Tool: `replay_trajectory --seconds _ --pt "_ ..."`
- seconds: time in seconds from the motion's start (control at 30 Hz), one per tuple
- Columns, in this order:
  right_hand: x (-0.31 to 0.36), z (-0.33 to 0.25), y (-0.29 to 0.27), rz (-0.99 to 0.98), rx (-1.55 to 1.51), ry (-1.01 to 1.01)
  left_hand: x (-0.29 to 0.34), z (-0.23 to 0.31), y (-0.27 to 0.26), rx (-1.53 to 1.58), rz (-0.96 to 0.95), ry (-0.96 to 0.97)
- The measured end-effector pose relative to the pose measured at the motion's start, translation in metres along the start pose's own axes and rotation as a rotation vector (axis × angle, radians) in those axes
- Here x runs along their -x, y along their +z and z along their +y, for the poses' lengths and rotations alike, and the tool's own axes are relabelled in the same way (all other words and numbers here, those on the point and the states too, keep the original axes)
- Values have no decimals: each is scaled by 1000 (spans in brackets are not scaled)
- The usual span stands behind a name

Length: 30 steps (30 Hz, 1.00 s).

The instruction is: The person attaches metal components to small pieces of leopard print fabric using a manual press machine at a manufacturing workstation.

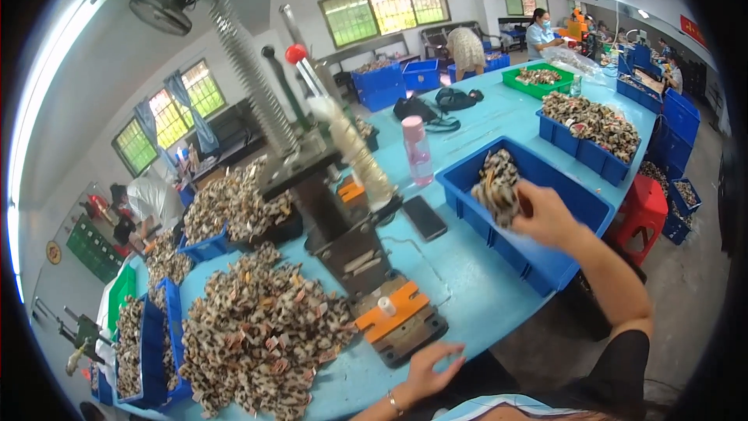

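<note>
My right hand (545, 218) is over a blue plastic bin (538, 253), its fingers closed on a spotted plush piece (497, 187), fluffy in cream and black. Spotted fabric shows at the bin's left end; I cannot tell whether it is all one piece. My left hand (430, 370) is at the table's near edge, fingers curved apart and holding nothing. Just beyond it stands a hand press (335, 234) with an orange plate (392, 310) and a small white peg on its base. Left of the press lies a large heap of similar spotted pieces (257, 335).
A dark phone (425, 218) and a pink bottle (417, 152) lie between press and bin. Farther back are black bags (436, 109), a green tray (538, 87) and a full blue bin (580, 148). A red stool (643, 218) stands at right. Other people work across the room.
</note>
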State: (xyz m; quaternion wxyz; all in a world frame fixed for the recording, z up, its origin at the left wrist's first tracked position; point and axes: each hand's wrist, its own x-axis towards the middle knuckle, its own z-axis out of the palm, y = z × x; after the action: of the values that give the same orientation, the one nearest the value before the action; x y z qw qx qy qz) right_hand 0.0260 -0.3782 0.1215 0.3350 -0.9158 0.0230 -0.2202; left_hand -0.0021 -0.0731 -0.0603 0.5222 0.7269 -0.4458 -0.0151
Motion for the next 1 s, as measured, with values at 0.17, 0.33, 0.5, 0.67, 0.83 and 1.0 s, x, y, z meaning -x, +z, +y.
replay_trajectory --seconds 0.17,0.33,0.5,0.67,0.83,1.0 --pt "103 -67 113 9 0 -479 -31 -2 6 618 257 -208" --pt "113 -75 150 -156 -621 -54 -9 8 -60 1271 489 -668" --pt "77 -79 183 -652 -977 524 24 24 -92 1361 508 -746" --pt "83 -80 211 -984 -1222 722 24 12 -79 787 648 -677" --pt "83 -70 196 -1038 -1320 631 9 23 -92 1053 473 -809" --pt "90 -43 199 -976 -1515 586 22 -10 -85 1375 172 -621"
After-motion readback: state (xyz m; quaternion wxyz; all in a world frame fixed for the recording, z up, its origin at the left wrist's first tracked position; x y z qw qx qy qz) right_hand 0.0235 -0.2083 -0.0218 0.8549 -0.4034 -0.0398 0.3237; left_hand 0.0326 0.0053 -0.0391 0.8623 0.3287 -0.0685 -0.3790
